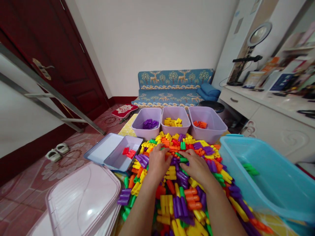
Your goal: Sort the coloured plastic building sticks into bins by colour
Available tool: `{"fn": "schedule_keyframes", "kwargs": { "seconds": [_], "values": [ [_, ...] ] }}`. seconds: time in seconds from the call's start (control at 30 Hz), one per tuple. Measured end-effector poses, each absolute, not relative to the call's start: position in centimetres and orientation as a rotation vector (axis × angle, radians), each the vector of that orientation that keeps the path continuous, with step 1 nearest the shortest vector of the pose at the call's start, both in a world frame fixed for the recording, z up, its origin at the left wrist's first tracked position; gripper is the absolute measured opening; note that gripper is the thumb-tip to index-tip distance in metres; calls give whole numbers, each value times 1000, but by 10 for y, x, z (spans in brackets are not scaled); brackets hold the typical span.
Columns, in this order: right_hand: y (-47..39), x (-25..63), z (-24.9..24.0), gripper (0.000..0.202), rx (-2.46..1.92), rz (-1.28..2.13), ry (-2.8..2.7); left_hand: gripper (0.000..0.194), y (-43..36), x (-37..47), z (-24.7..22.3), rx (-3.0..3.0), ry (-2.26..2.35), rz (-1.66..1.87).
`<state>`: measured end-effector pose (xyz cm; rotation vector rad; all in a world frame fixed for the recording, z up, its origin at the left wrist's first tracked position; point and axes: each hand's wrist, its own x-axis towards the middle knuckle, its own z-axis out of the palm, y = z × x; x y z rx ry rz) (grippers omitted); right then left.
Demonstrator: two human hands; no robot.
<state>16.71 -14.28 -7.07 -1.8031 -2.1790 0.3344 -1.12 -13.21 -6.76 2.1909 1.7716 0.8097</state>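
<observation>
Both hands reach into a wide pile of plastic pieces (182,178) in yellow, purple, orange, green and red. My left hand (159,160) rests on the pile's middle, fingers bent and apart over orange and red pieces. Just to its right, my right hand (194,164) touches green pieces with its fingers spread. Behind the pile stand three lilac bins: one (147,131) with purple pieces, one (176,130) with yellow, one (209,132) with orange. A small tray (115,157) at the left holds red pieces, and a large blue tub (273,183) at the right holds green ones.
Pale lids (83,200) lie stacked at the front left. Beyond the bins is a blue patterned sofa (169,95). A metal ladder (54,95) leans at the left, and a white dresser (270,111) with a ring lamp (259,34) stands right.
</observation>
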Motion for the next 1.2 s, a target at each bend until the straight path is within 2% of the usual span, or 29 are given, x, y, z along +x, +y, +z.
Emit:
{"fn": "schedule_keyframes", "kwargs": {
  "seconds": [0.2,0.33,0.47,0.53,0.73,0.87,1.0,1.1,1.2],
  "values": [
    [-138,177,-76,31,-1733,417,-2115,24,-133,-12,-66,2201,1761,835],
    [-137,180,-79,21,-1693,350,-2109,26,-133,-13,-65,2183,1736,848],
    [-140,174,-81,47,-1761,301,-2126,26,-133,-12,-64,2177,1719,854],
    [-141,169,-81,52,-1803,282,-2135,26,-133,-12,-64,2181,1722,852],
    [-139,167,-81,23,-1786,286,-2077,25,-132,-12,-67,2172,1696,905],
    [-134,173,-81,12,-1642,305,-1964,19,-131,-11,-63,2078,1576,1100],
    [-136,172,-70,8,-1484,504,-1738,24,-135,-7,-56,1993,1384,1305],
    [-143,166,-58,17,-1350,780,-1599,41,-139,-4,-53,1916,1201,1271],
    [-147,160,-52,23,-1194,946,-1508,42,-141,-2,-53,1830,1115,1210]
  ]
}}
